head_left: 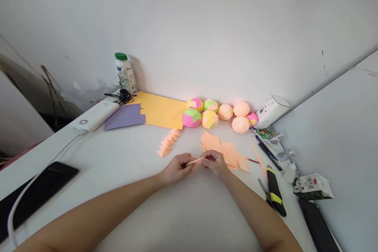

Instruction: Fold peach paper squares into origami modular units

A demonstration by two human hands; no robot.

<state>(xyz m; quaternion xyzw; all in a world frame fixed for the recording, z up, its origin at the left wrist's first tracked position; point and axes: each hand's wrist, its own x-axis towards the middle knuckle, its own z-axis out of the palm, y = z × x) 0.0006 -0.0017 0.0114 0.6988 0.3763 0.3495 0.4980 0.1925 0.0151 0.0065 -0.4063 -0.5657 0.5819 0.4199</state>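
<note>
My left hand (176, 167) and my right hand (215, 162) meet over the white table (118, 173), both pinching one small folded peach paper piece (195, 161) held edge-on between them. Just beyond my right hand lies a loose pile of flat peach paper squares (228, 150). To the left of it stands a row of folded peach paper units (169, 141). Further back, against the wall, sit several paper balls, some multicoloured (191, 117) and some plain peach (240, 124).
Orange (161, 110) and purple (125, 116) paper sheets, a white power bank (94, 115), keys and a green-capped bottle (125, 73) lie at the back left. A dark phone (35, 195) is at the left. Scissors (274, 191), pens, glue and a small carton (313, 186) crowd the right.
</note>
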